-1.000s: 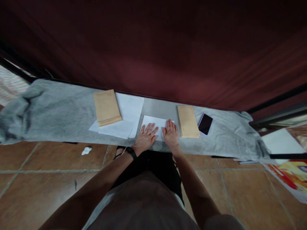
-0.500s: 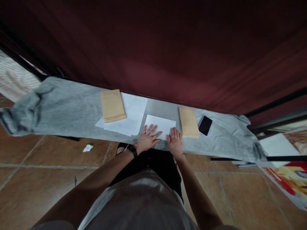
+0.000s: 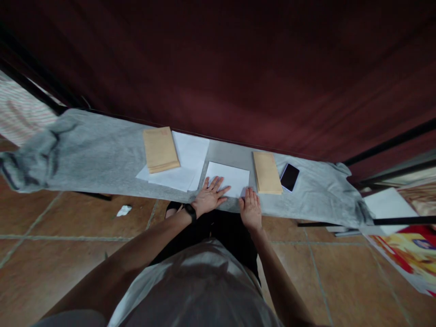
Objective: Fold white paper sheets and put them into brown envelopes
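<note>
A white sheet of paper [image 3: 229, 177] lies on a grey cloth-covered table [image 3: 102, 159] in front of me. My left hand [image 3: 209, 196] rests flat on the sheet's near left corner, fingers spread, with a black band on the wrist. My right hand [image 3: 251, 209] lies flat with fingers stretched out at the sheet's near right corner, close to the table's edge. Neither hand holds anything.
A stack of tan envelopes [image 3: 160, 149] sits on loose white sheets [image 3: 184, 161] to the left. Another tan stack [image 3: 266, 172] and a black phone [image 3: 289, 176] lie to the right. A dark red curtain [image 3: 218, 68] hangs behind. A crumpled scrap [image 3: 124, 210] lies on the tiled floor.
My right hand has slid back off the sheet toward the near edge, uncovering more of the paper. My left hand has stayed at the left corner. The view has shifted slightly.
</note>
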Demonstrator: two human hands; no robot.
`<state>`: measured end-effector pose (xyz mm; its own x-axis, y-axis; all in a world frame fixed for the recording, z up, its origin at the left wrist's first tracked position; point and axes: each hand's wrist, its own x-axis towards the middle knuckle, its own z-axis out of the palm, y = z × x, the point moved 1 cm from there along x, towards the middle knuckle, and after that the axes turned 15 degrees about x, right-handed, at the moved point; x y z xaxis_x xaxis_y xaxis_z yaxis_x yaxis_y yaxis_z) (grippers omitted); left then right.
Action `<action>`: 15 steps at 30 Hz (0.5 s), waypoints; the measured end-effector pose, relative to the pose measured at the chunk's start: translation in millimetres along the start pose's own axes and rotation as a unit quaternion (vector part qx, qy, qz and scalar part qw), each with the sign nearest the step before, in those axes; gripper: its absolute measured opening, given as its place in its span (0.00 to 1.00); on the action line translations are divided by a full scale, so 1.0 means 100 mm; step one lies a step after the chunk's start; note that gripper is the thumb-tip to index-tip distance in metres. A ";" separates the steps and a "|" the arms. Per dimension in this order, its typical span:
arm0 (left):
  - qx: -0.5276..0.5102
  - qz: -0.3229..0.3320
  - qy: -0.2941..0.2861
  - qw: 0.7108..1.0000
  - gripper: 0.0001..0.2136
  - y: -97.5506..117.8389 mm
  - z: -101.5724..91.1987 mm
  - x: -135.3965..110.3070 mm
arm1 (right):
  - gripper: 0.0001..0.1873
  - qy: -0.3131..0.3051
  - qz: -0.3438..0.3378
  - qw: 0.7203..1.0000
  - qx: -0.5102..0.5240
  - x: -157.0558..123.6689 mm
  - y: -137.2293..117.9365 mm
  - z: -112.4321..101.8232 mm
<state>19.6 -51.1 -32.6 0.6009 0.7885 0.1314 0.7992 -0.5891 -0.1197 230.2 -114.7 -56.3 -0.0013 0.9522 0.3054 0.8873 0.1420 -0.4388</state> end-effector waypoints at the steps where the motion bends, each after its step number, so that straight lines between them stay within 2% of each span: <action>1: 0.000 0.002 0.000 1.000 0.26 0.00 0.00 0.00 | 0.31 -0.006 -0.006 1.000 0.006 0.01 -0.04 0.02; 7: 0.000 0.014 0.014 1.000 0.26 0.00 0.01 0.01 | 0.29 -0.062 -0.060 0.996 0.029 0.00 -0.23 0.13; 15: 0.002 0.013 0.026 1.000 0.27 0.00 0.02 -0.01 | 0.31 -0.047 -0.049 0.998 0.010 -0.06 -0.09 0.04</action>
<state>18.8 -51.6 -34.3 0.6222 0.7622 0.1788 0.7828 -0.6091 -0.1277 220.8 -120.3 -57.5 -0.1316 0.9543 0.2685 0.8713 0.2405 -0.4278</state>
